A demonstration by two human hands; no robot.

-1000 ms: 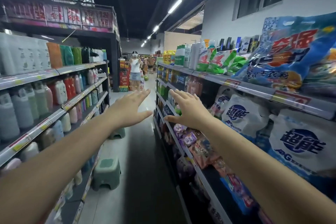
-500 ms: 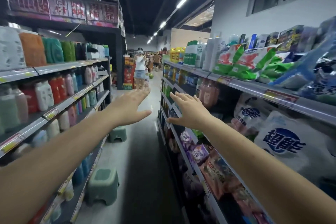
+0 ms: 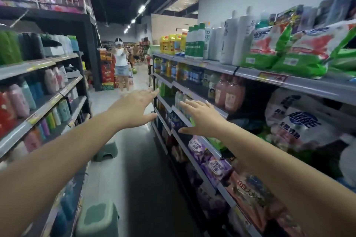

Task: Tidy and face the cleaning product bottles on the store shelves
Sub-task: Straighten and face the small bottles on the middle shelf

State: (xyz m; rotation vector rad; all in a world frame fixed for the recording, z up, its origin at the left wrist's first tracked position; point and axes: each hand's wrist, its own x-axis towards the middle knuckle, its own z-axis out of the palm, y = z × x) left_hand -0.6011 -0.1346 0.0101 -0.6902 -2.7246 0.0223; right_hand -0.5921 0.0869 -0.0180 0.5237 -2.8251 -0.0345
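Observation:
Both my arms stretch forward down a store aisle. My left hand (image 3: 134,107) is held out over the aisle floor with straight fingers and holds nothing. My right hand (image 3: 200,117) is open too, its fingers spread in front of the right shelf unit (image 3: 212,65), just before small bottles (image 3: 180,100) on a middle shelf. Pink bottles (image 3: 229,92) stand further in on that shelf. White and green bottles (image 3: 194,43) and yellow jugs (image 3: 170,43) line the top shelf.
Detergent bags (image 3: 285,50) and white sacks (image 3: 300,121) fill the near right shelves. The left shelf unit (image 3: 44,104) carries several coloured bottles. Two green step stools (image 3: 98,219) (image 3: 106,150) stand on the floor at the left. A person (image 3: 121,63) stands far down the aisle.
I have moved forward along the aisle and my view has turned toward the right shelves. Both hands stay open and extended, the right one now nearer the middle shelf's bottles.

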